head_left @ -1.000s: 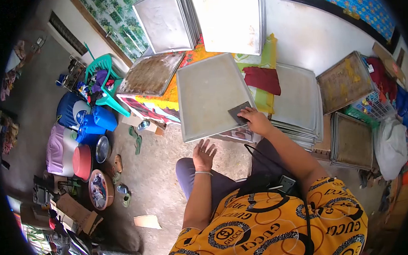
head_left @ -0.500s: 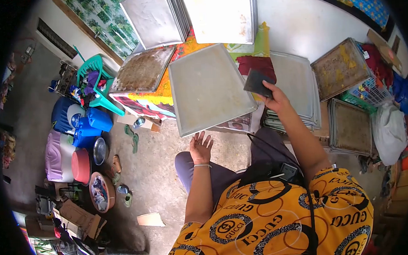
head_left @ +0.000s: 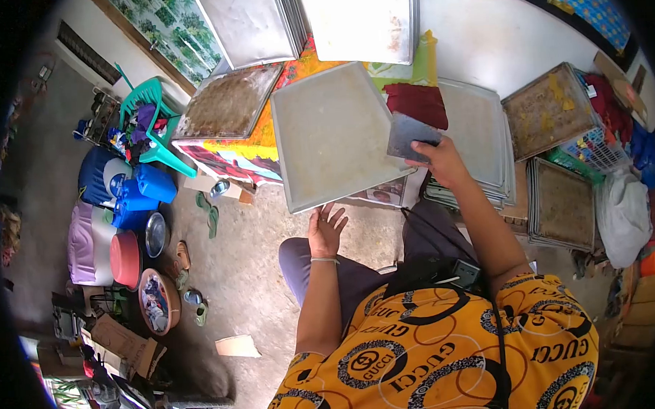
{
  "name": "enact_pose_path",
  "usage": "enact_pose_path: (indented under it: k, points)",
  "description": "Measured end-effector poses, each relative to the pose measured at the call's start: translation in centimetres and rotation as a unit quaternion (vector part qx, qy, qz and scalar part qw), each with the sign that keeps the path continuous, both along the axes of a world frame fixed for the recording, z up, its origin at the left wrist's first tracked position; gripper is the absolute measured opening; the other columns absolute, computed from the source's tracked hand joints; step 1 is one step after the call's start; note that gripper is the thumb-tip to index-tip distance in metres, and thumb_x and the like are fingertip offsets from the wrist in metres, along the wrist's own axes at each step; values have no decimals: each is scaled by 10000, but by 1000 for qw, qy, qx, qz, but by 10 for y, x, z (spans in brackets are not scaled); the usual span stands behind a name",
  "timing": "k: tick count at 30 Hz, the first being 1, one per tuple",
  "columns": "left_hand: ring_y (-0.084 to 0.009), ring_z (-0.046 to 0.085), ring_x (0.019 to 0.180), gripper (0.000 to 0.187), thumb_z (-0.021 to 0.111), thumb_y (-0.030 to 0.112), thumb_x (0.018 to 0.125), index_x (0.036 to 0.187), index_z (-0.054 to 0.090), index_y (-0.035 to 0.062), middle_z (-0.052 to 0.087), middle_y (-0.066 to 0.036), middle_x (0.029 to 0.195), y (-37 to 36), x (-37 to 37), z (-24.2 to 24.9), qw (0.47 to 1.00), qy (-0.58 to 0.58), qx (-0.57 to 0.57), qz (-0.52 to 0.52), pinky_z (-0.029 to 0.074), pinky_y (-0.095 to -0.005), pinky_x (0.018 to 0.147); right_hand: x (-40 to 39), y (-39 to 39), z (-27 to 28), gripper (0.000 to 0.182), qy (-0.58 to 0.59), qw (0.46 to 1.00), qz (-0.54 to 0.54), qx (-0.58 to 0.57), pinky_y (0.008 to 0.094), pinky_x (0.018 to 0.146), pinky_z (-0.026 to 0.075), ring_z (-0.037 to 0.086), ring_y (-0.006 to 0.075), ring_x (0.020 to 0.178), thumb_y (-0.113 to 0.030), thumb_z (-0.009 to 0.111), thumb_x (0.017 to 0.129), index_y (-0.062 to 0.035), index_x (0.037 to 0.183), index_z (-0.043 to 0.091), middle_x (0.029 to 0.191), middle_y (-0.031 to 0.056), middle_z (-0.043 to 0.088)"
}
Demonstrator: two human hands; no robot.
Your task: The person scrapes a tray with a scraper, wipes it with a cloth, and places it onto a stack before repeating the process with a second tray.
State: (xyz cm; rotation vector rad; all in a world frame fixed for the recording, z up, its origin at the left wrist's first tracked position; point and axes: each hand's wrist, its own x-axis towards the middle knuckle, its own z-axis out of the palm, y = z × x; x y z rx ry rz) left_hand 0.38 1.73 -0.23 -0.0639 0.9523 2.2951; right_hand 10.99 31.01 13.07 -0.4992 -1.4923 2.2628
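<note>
A grey metal tray rests on the covered table and juts out over its front edge toward me. My left hand is at the tray's near edge, palm up with the fingers spread apart. A dark flat square pad is in my right hand, pinched at its corner, by the tray's right side. Behind the pad lies a dark red cloth.
A browned tray lies at the table's left. Trays stand upright behind. More are stacked at the right, beside a stained tray. A green chair and basins stand at the left.
The dark pad has turned so its flat face shows more, and my right hand has moved slightly down and left. My left hand has shifted a little up and right.
</note>
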Motion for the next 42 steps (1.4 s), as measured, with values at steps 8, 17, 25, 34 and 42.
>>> enact_pose_path:
  k: [8, 17, 25, 34, 42]
  points:
    - [-342, 511, 1118, 459, 521, 430, 902, 1264, 474, 152, 485, -104, 1323, 8, 3, 2, 997, 36, -13, -61, 405, -489, 941, 1, -45, -1, 422, -93, 713, 96, 688, 382, 814, 501, 595, 315, 1035, -105, 556, 820, -180, 1235, 560, 1182, 132, 586]
    - [-296, 522, 1111, 641, 498, 450, 909, 1384, 313, 62, 467, -118, 1342, 14, 9, 17, 986, 98, -51, -121, 423, -444, 921, 3, -82, -19, 379, -129, 546, 110, 820, 389, 866, 492, 583, 336, 1056, -155, 491, 839, -184, 1206, 584, 1188, 169, 579]
    - [-293, 534, 1096, 635, 516, 460, 896, 1369, 349, 71, 480, -115, 1324, 18, 8, 18, 987, 99, -41, -124, 431, -440, 912, 4, -86, -18, 385, -168, 536, 143, 815, 378, 835, 508, 588, 329, 1051, -163, 493, 839, -168, 1217, 571, 1180, 156, 584]
    - [-296, 539, 1096, 535, 499, 432, 913, 1328, 406, 108, 502, -105, 1304, 16, 6, 17, 990, 90, -8, -109, 433, -438, 908, -2, -89, -17, 461, -172, 546, 144, 807, 367, 768, 519, 600, 291, 990, -121, 607, 747, -170, 1205, 578, 1054, 129, 621]
    - [-303, 557, 1071, 482, 539, 400, 904, 1265, 453, 93, 558, -96, 1217, 15, 4, 17, 994, 63, 16, -85, 440, -444, 887, -7, -90, -11, 474, -183, 530, 163, 812, 360, 730, 521, 616, 274, 943, -153, 648, 718, -170, 1188, 592, 1029, 103, 628]
